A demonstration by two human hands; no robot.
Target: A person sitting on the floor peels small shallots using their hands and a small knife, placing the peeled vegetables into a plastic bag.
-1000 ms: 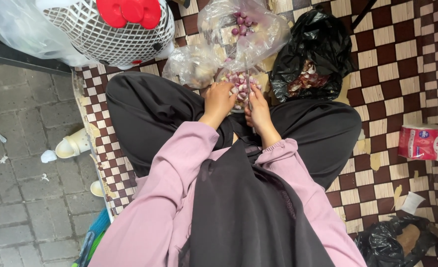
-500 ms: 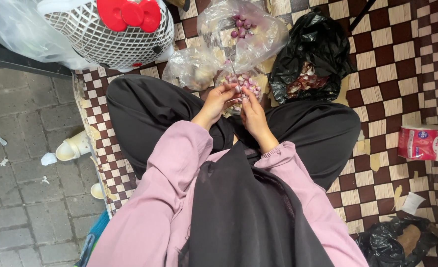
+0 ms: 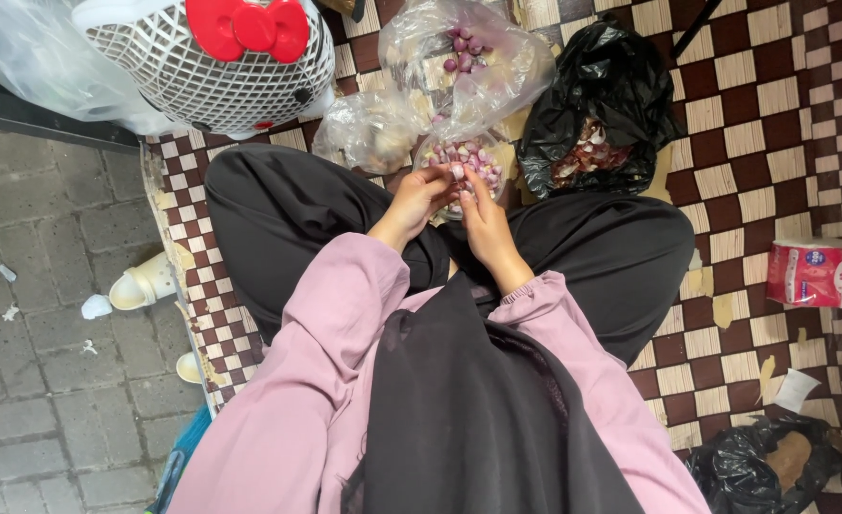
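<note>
**Pink-purple cloves held over a clear bag: handling and count**

Pink-purple and pale, the small peeled clove or bulb (image 3: 457, 171) sat pinched between the fingertips of both hands, just above the mouth of a small clear plastic bag of similar peeled pieces (image 3: 466, 164), which lay on the brown-and-cream chequered mat (image 3: 754, 143) between the seated person's knees. The left hand (image 3: 416, 202) was narrowly closed, fingertips on the piece from the left. The right hand (image 3: 483, 224) met it from the right, fingers curled in; whether it also held a tool could not be told.

Handling, as judged: the piece looked very light, firm yet easily bruised, and probably slick once skinned. A fingertip pinch across its ends would suit it better than a full grasp.

Count: two hands at work. Three clear plastic bags were seen: the small one at the hands, a crumpled one (image 3: 369, 133) to its left, and a larger one holding darker purple bulbs (image 3: 464, 43) behind. Two black plastic bags were present, one open with reddish skins (image 3: 592, 152), one at the lower right (image 3: 773, 471). One white plastic mesh basket with a red bow (image 3: 212, 67) stood at the upper left. One red-and-white packet (image 3: 816, 271) lay at the right. Loose pieces in the bags were too many and too small to count.
</note>
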